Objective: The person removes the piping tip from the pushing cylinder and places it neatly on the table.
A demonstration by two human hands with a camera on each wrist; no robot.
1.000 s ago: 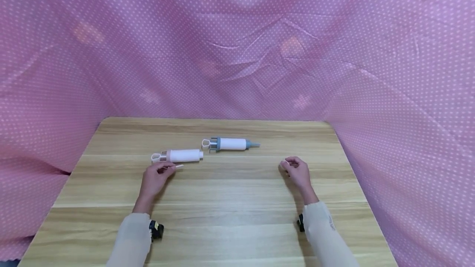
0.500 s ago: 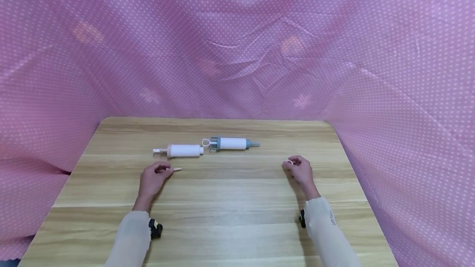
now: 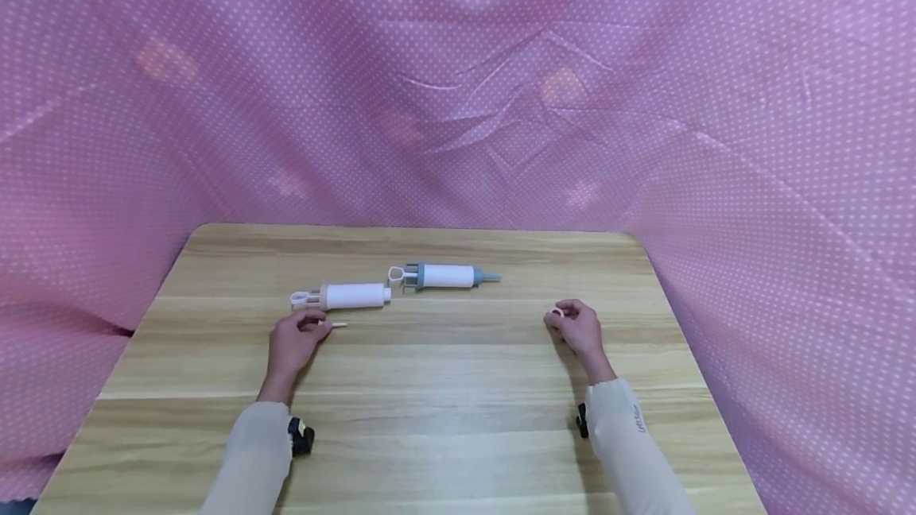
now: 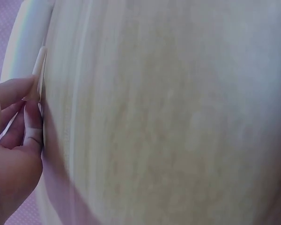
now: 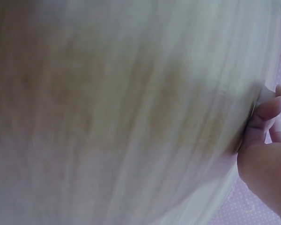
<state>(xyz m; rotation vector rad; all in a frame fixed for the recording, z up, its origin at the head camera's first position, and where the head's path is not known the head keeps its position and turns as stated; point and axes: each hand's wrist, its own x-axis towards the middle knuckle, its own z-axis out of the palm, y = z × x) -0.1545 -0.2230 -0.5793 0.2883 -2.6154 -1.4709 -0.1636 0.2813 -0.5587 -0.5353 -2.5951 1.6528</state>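
Note:
My left hand (image 3: 291, 348) pinches a small cream nozzle (image 4: 39, 61) between thumb and fingertips, its narrow end pointing right. Just beyond those fingers lies a white syringe-like feeder (image 3: 355, 295) with a pink collar, a loop-handled plunger at its left and a bare stub at its right end. Over on the right side of the table, my right hand (image 3: 581, 334) pinches a small white ring-shaped piece (image 3: 555, 311), mostly covered by the fingers. A second feeder (image 3: 448, 276) of the same build, with blue-grey collar and nozzle, lies farther back at centre.
Both feeders rest on a wood-grain table (image 3: 444, 420). Pink dotted cloth (image 3: 458, 118) hangs behind the table and along both sides. A black wrist camera (image 3: 301, 436) sits at the left sleeve cuff.
My left hand has drawn slightly left, away from the pink-collared feeder, which rolled back and then partly forward. My right hand has shifted a little to the right. Both keep their pinch.

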